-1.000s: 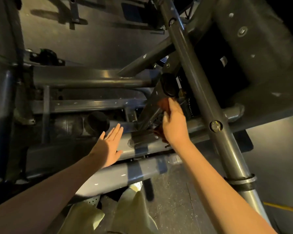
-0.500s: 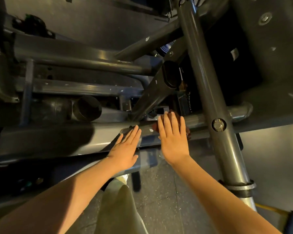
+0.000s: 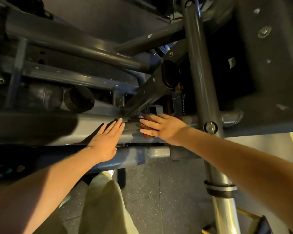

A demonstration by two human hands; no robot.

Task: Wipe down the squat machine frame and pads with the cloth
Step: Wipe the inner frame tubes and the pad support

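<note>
The squat machine's grey horizontal frame tube (image 3: 91,127) runs across the middle of the head view. My right hand (image 3: 161,126) lies flat with straight fingers on a reddish-brown cloth (image 3: 146,135), pressing it onto the tube just below the weld where a diagonal tube (image 3: 149,93) joins. Most of the cloth is hidden under the hand. My left hand (image 3: 107,139) rests flat on the same tube just left of the cloth, fingers straight and together, holding nothing.
A thick upright tube (image 3: 201,81) with a bolt (image 3: 210,127) crosses right of my right hand. A dark roller pad (image 3: 78,98) sits behind the tube at left. A lower blue-grey bar (image 3: 134,157) lies near me, with speckled floor (image 3: 167,191) and my trouser legs below.
My right hand turned its fingers to the left and slid the cloth leftward along the tube. My left hand moved further up onto the tube. The view shifted slightly.
</note>
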